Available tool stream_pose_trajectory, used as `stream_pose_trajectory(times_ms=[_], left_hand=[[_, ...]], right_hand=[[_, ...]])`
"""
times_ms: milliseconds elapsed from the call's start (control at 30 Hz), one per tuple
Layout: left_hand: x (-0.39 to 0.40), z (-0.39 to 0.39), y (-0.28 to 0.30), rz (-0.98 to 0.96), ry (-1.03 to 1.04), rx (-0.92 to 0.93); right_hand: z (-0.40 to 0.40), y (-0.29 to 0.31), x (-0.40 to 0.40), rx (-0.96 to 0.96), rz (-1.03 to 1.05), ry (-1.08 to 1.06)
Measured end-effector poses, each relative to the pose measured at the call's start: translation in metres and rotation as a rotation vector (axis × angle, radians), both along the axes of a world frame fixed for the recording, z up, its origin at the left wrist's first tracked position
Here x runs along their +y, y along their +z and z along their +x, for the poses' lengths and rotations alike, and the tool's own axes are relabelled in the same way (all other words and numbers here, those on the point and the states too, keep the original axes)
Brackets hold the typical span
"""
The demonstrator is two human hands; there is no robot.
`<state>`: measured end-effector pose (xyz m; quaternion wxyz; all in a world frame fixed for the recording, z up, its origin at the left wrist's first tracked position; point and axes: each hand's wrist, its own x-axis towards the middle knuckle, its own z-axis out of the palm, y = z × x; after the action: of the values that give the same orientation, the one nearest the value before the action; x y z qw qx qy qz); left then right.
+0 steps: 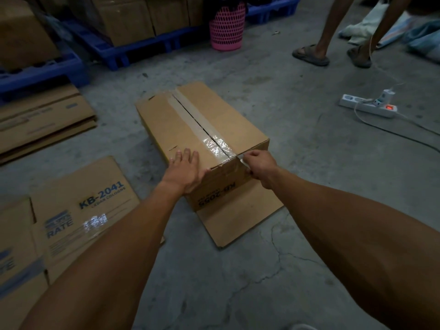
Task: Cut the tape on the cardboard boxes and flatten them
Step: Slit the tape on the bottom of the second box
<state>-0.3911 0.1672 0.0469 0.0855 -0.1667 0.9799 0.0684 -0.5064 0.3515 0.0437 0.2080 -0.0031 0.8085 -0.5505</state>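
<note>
Two flattened stacks sit left: far-left flattened boxes (45, 120) and near-left flattened box (81, 210) printed KB-2041. Blue pallets (133, 51) with cartons far left, pink basket (227, 25) behind.

Cardboard box (202, 129) lies centre on the concrete floor (309, 163), long axis running near-to-far, tape (202, 125) along the top seam, split down the middle. One flap lies flat on the floor at the near end.

Left hand (184, 172) rests flat on the near-left top corner, fingers straight and slightly spread, thumb over the near edge.

Right hand (258, 165) is at the near end of the seam, fingers curled and pinched on a small pale item at the tape end; cannot tell what it is.

Power strip (367, 106) far right; another person's sandalled feet (312, 54) beyond.
</note>
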Motion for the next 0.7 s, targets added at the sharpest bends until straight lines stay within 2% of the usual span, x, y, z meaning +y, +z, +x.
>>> stream_pose_trajectory(times_ms=[133,333,467,600,700], left_hand=[[0.000,0.001,-0.002,-0.027,-0.011,0.007],[-0.002,0.001,-0.003,-0.031,-0.012,0.024],[-0.002,0.001,-0.002,-0.031,-0.017,0.013],[-0.003,0.001,0.000,-0.028,-0.019,0.015],[0.002,0.003,0.003,-0.098,-0.029,0.021]], right_hand=[[-0.003,0.006,0.009,-0.002,-0.008,0.069],[0.002,-0.008,-0.004,0.048,-0.006,0.000],[0.007,-0.005,-0.003,0.004,-0.001,0.184],[0.011,-0.005,-0.007,0.049,0.018,0.124],[0.011,-0.002,-0.006,0.020,-0.010,0.089]])
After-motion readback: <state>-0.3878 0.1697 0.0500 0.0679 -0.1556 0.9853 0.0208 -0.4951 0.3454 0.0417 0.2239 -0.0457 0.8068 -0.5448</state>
